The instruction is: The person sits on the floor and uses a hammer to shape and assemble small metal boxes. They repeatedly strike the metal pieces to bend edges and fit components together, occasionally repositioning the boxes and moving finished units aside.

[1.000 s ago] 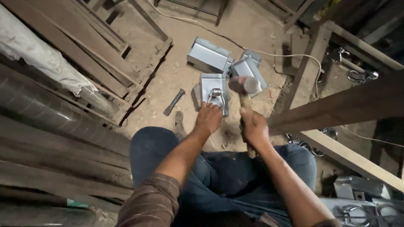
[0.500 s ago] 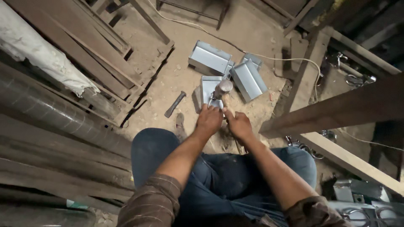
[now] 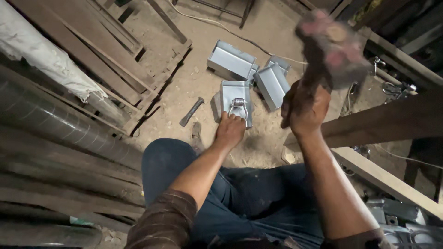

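brown striped sleeves, dark blue trousers

The floor [image 3: 203, 83] is bare packed dirt, dusty and strewn with small debris. A wooden pallet [image 3: 115, 60] of dark slats lies at the upper left, beside a white cloth sack [image 3: 41, 60]. Long grey pipes [image 3: 50, 138] run along the left side. Heavy timber beams [image 3: 387, 124] cross on the right. A thin pale cable [image 3: 221, 25] snakes over the ground. The light is dim and warm.

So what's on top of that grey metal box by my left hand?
A small metal ring handle sits on top of the grey metal box. The left hand covers the box's near edge, hiding anything there.
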